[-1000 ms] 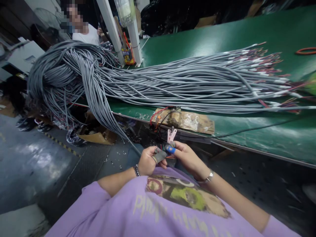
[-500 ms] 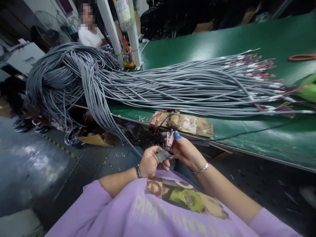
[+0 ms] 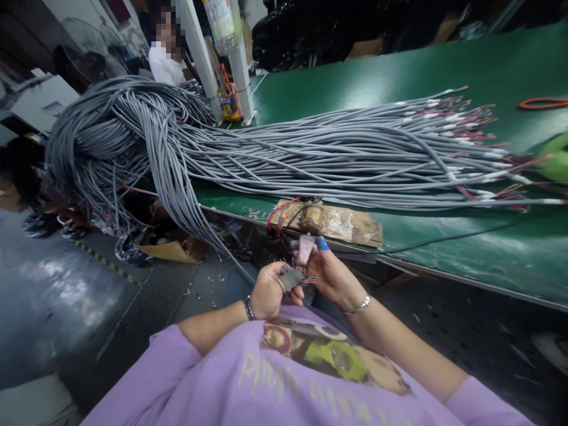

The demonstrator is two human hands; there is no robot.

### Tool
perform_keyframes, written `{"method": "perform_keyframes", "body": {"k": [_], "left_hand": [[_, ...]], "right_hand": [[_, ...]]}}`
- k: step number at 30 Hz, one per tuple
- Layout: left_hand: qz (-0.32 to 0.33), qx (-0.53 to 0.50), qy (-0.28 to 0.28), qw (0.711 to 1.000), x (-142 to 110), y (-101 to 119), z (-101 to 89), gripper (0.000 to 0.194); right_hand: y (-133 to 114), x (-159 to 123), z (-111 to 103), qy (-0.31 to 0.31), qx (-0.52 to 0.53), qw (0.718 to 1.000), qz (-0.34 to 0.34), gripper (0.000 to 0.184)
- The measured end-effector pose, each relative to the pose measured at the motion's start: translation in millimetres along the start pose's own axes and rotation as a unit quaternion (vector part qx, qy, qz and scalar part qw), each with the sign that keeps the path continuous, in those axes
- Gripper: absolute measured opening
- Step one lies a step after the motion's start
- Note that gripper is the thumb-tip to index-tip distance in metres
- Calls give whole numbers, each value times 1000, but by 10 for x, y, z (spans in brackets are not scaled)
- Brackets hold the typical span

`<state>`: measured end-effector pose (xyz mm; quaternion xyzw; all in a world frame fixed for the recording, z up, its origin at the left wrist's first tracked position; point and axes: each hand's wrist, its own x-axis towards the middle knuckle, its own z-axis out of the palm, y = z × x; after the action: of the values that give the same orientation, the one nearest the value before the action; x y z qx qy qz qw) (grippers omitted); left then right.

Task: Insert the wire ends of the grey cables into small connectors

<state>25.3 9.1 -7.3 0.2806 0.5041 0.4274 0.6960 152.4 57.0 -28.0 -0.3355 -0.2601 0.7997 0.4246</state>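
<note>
My left hand [image 3: 267, 291] is closed on the end of a grey cable [image 3: 290, 277] just above my lap, its thumb wrapped in dark tape. Thin coloured wires [image 3: 310, 280] fan out of that cable end toward my right hand. My right hand [image 3: 332, 273] is closed on a small pink clip tool [image 3: 305, 248], with a blue cap on one fingertip. Both hands meet in front of the table's near edge.
A big bundle of grey cables [image 3: 310, 148] lies across the green table [image 3: 444, 65] and spills off its left end. A worn cardboard pad with red and black leads [image 3: 331, 219] sits at the near edge. A person in white [image 3: 166, 62] stands far left. Orange ring [image 3: 544, 103] far right.
My right hand has lifted from beside the left hand, raising the pink clip tool and blue-capped finger above the cable end. The left hand has stayed put.
</note>
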Motion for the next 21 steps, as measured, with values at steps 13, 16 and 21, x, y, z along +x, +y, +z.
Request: {"method": "perform_keyframes", "body": {"k": [13, 16, 21], "left_hand": [[177, 166, 44, 969, -24, 26, -133, 44], [261, 232, 66, 935, -8, 61, -147, 41], [338, 307, 71, 887, 27, 113, -143, 41]], "right_hand": [[-74, -33, 53, 33, 22, 999, 14, 44], [-61, -18, 73, 49, 22, 999, -3, 42], [-20, 22, 47, 66, 41, 997, -5, 38]]}}
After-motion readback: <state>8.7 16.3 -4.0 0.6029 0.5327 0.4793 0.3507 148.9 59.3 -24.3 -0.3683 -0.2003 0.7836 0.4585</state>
